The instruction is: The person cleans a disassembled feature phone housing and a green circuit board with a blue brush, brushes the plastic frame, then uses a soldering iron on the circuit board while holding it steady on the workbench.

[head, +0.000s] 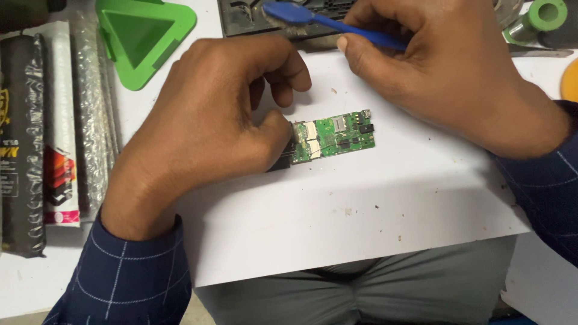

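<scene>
risk 1: circuit board (pixel 333 135) is pinned at 1 end only by the left hand (pixel 201 129); a hard brush stroke could pivot it or skid it across the white sheet (pixel 361 216).
cause 1: the far end lies free, nothing clamps it.
risk 2: bristles could snag the small raised parts or the pale connector strips near the held end and lift them, my guess.
cause 2: too much pressure or a sideways drag from the blue brush (pixel 325 19).
risk 3: loose crumbs on the sheet could be swept onto the board.
risk 4: the sheet overhangs the tabletop (pixel 24 283) edge toward the lap; a slip could push the board off.
board look: small green rectangle, lying flat, component side up, silver and black parts, 2 pale strips at the left end, a dark piece under or beside that end, unclear which.
board place: middle of the white sheet, below the right hand (pixel 445 78), apart from it.
left grip: thumb and fingertips pressed together on the board's left end.
right grip: fingers closed round the brush handle, bristle head up near a dark tray (pixel 241 18), off the board.
nearby: green triangular holder (pixel 141 39) top left, wrapped packets (pixel 36 138) far left, green-capped item (pixel 545 15) top right.
</scene>
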{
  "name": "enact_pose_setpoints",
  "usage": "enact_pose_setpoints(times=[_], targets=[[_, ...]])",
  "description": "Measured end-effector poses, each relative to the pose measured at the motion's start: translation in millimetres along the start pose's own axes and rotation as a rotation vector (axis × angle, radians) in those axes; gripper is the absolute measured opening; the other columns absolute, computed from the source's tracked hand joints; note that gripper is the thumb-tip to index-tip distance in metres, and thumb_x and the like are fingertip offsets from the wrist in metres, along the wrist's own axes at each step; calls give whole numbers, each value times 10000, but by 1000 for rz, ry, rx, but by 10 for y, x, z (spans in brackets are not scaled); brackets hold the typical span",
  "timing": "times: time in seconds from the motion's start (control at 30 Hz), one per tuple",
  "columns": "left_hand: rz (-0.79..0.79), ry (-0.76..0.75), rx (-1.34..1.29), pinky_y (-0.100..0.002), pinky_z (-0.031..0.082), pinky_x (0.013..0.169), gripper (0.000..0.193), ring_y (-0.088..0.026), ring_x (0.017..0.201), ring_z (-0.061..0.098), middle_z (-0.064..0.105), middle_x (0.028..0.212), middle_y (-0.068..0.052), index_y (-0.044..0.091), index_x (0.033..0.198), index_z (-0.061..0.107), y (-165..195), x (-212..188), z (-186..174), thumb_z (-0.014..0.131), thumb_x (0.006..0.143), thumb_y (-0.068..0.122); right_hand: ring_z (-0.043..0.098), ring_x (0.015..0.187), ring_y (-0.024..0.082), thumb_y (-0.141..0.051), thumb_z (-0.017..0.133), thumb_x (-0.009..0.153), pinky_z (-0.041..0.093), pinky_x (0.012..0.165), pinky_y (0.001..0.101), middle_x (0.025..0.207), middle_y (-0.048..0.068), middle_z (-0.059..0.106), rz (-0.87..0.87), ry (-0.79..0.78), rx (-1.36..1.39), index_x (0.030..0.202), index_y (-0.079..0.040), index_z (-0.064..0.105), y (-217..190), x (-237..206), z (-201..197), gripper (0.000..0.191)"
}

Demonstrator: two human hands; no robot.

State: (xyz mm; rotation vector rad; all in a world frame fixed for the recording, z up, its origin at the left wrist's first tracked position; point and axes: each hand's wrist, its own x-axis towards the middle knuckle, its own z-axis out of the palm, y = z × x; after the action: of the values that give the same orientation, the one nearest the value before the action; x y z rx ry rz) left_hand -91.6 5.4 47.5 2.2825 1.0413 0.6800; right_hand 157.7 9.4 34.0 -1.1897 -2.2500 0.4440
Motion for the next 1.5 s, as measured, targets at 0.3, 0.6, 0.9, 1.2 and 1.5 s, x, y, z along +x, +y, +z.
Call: enact_pose_setpoints(times=[0.3,0.6,0.9,1.2,1.5], targets=[[165,299,-58,-206,467,648,226,-75,795,637,684,956,-56,-23,1004,672,-213,-87,-64,562,863,-161,702,956,212,-106,721,1040,575,837,307,1082,158,693,-278,30,-102,1223,64,643,61,-38,-15,262],[14,605,-86,-236,300,534,236,-82,565,449,509,721,-3,-19,849,575,-390,-125,-11,636,1052,-121,546,1017,297,-382,826,794,470,850,425,1099,122,637,-434,-243,-76,1178,-24,678,-228,36,14,545],[152,576,-32,-220,336,531,185,-82,566,505,543,704,-29,-23,847,586,-422,-133,37,561,942,-180,563,984,259,-381,809,816,491,820,402,1042,72,638,-430,-286,-146,1102,-56,725,-213,4,101,441],[189,521,-23,-196,439,605,197,-84,666,596,613,825,-49,-13,954,619,-431,-137,53,529,935,-187,585,959,252,-325,817,799,514,765,383,992,71,653,-415,-261,-128,1038,-41,737,-216,25,95,380],[118,387,-172,-214,503,720,207,-84,835,657,701,985,-39,11,1056,660,-213,-90,19,575,909,-107,578,955,251,-308,819,786,511,756,377,994,63,658,-374,-271,-110,1031,-45,742,-184,8,86,369]])
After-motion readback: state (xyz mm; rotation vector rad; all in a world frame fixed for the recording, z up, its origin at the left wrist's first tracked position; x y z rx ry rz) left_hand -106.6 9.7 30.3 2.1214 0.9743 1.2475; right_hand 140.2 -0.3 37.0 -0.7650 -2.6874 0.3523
